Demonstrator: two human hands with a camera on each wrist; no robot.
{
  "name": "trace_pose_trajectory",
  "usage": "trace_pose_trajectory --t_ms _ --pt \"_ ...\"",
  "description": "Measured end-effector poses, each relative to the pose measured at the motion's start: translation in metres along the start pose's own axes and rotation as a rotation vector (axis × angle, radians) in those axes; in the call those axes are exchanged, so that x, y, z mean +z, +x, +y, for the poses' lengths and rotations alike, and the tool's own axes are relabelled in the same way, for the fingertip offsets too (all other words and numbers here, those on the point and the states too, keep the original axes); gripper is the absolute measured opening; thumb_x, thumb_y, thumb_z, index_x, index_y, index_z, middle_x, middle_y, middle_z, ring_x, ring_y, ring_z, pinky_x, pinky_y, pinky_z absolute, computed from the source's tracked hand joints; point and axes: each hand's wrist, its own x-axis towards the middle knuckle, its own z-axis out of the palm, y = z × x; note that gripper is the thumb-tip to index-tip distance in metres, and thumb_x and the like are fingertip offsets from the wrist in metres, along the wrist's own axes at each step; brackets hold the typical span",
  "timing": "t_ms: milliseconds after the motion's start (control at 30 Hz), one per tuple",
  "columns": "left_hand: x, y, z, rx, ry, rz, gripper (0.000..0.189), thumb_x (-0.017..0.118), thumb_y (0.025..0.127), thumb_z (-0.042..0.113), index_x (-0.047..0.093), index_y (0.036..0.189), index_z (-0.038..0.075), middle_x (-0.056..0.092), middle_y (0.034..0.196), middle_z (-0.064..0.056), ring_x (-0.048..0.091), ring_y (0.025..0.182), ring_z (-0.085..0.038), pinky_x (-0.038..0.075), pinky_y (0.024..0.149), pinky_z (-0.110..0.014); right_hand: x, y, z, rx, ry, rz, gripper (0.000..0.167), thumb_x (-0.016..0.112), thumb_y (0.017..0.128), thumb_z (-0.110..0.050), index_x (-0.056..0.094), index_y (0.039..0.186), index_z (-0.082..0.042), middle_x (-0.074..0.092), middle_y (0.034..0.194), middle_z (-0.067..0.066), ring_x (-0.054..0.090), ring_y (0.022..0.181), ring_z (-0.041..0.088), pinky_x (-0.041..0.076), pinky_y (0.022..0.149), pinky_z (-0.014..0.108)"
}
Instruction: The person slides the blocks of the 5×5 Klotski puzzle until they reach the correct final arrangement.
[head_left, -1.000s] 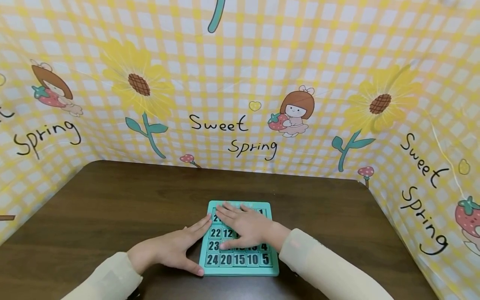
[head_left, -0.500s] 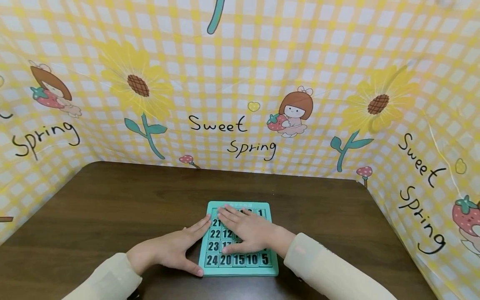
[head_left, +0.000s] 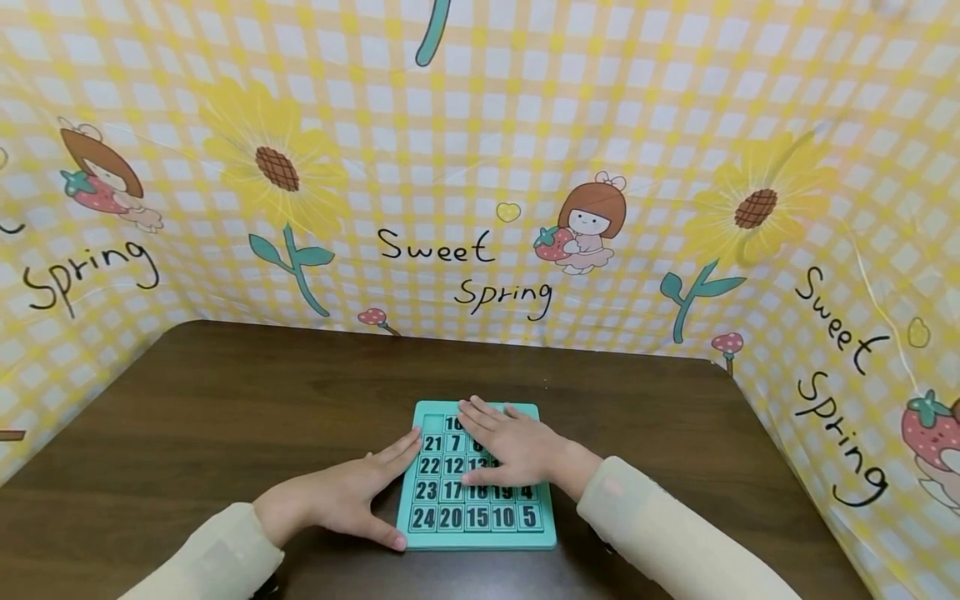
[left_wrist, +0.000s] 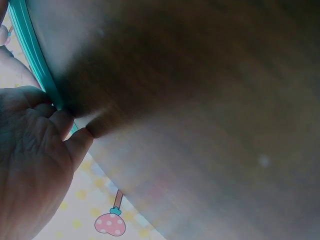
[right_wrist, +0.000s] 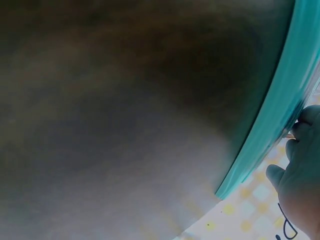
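Note:
A turquoise number slide puzzle [head_left: 480, 542] lies flat on the table. Its top left slot [head_left: 433, 423] holds no tile. Below that slot, tiles 21 [head_left: 432, 443], 22, 23 and 24 run down the left column. My left hand [head_left: 341, 502] touches the puzzle's left side, fingers straight along the edge and thumb at the lower left corner. Across the upper right tiles lies my right hand [head_left: 517, 450], fingers extended and thumb over the fourth row; it hides several numbers. In the right wrist view, the right hand [right_wrist: 302, 170] is partly seen beyond the puzzle's turquoise side [right_wrist: 270, 120].
The dark wooden table [head_left: 300, 392] surrounds the puzzle. A yellow checked cloth [head_left: 480, 167] with flowers and "Sweet Spring" lettering rises behind the table and along both sides.
Tile 21 has slid toward me into the second row, leaving the top left slot bare. My right hand has shifted right, uncovering 16 and 7. My left hand stays put.

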Motion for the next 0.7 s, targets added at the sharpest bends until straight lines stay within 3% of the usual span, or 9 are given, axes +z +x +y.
trace_pose_trajectory --t_ms 700 --pt "-0.002 -0.001 0.002 -0.009 -0.008 -0.010 0.118 0.076 0.079 0.059 0.008 0.160 0.006 -0.002 0.168 -0.013 0.017 0.151 -0.039 0.020 0.115 -0.070 -0.012 0.020 -0.019 -0.007 -0.047 -0.021 0.089 0.036 0.096 -0.072 0.015 0.161 -0.015 0.009 0.169 0.002 0.002 0.156 0.018 0.018 0.124 0.051"
